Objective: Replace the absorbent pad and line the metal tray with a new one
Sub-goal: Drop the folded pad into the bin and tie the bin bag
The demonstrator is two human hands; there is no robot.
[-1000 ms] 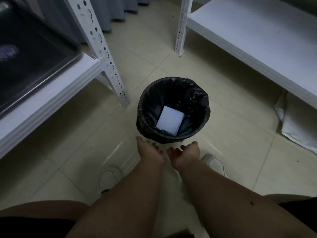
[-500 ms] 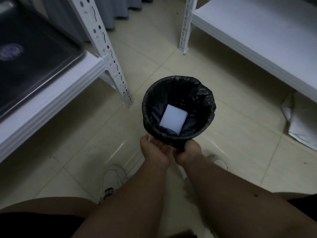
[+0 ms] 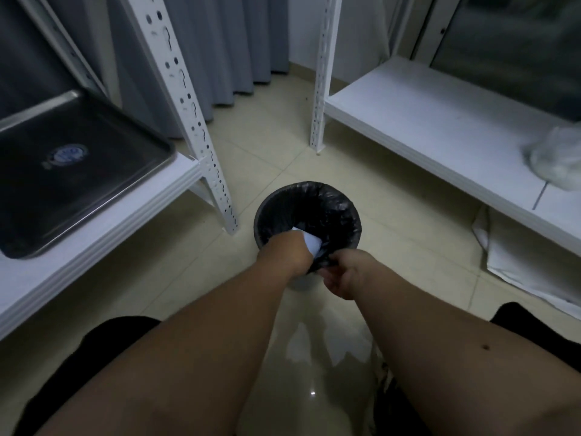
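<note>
The metal tray (image 3: 94, 196) lies on the white shelf at left, with only a round blue mark on its dark bottom. A black-lined waste bin (image 3: 333, 209) stands on the floor between the shelves. My left hand (image 3: 283, 251) reaches down into the bin and is closed on the white absorbent pad (image 3: 312, 243), which bends upward at my fingers. My right hand (image 3: 341, 278) pinches the bin's near rim and its black liner.
The left shelf's perforated white post (image 3: 201, 146) stands just left of the bin. A second white shelf (image 3: 424, 127) at right carries a crumpled clear plastic bag (image 3: 556, 162). White sheets (image 3: 522, 262) lie on the floor under it. Grey curtains hang behind.
Both hands moved from hovering before the bin to touching it. My left hand went inside onto the pad, which lay flat before. My right hand took the rim. The view tilted upward.
</note>
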